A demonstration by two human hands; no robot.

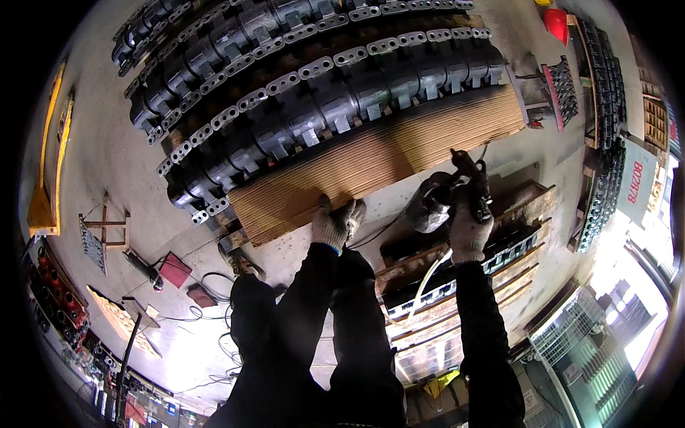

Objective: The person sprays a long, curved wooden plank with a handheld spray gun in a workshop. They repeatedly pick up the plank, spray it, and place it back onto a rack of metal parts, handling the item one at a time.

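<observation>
A long corrugated cardboard sheet lies tilted along the near side of a row of black metal track chain. My left hand, in a pale work glove, is closed on the sheet's near edge. In my gloved right hand is a dark spray gun, held upright just beyond the sheet's near right edge. A greyish, stained cup hangs at the gun's left side. My right fingers are wrapped round the grip and partly hidden. Dark overspray shades the sheet's far edge.
More black chain rows lie farther off. Wooden pallets with chain stand by my right arm. Hoses trail across the floor at left. A yellow pallet jack stands far left, a metal stand at far right.
</observation>
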